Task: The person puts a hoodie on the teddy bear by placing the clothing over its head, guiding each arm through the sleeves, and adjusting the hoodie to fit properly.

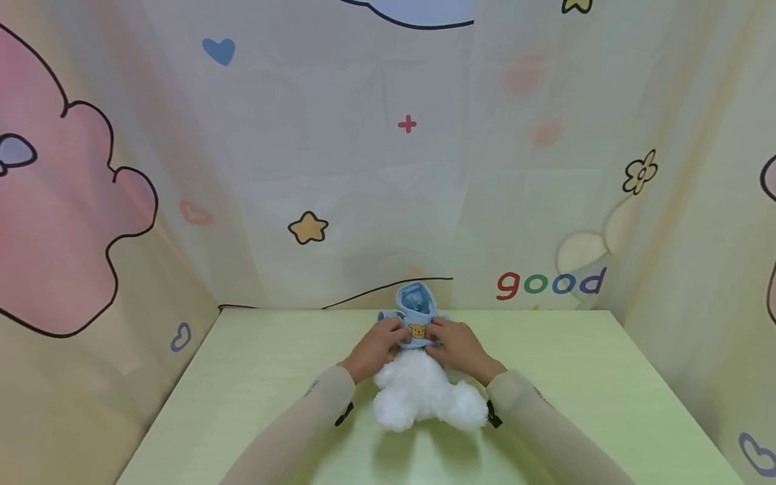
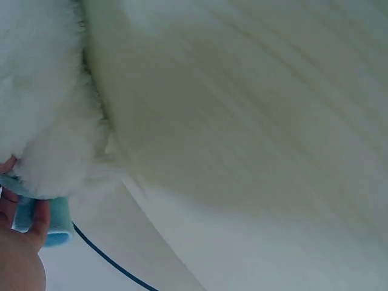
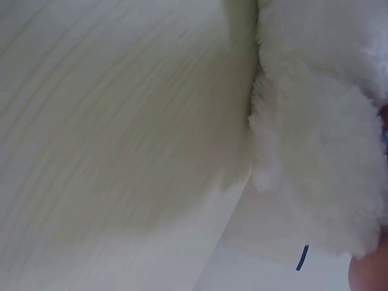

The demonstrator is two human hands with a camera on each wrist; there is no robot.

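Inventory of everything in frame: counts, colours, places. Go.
Hoodie: 1, light blue, table's far edge, between hands
Bear patch: 1, yellow-brown, hoodie front
Plush toy: 1, white, on table, near side of hoodie
Table: 1, pale green, under plush
Printed backdrop: pale, behind table and both sides; panel count unclear
"good" lettering: 1, multicoloured, backdrop, right
Black straps: 2, black, by cuffs
Sleeves: 2, beige, on forearms
Left hand, right hand: 2, bare, gripping hoodie
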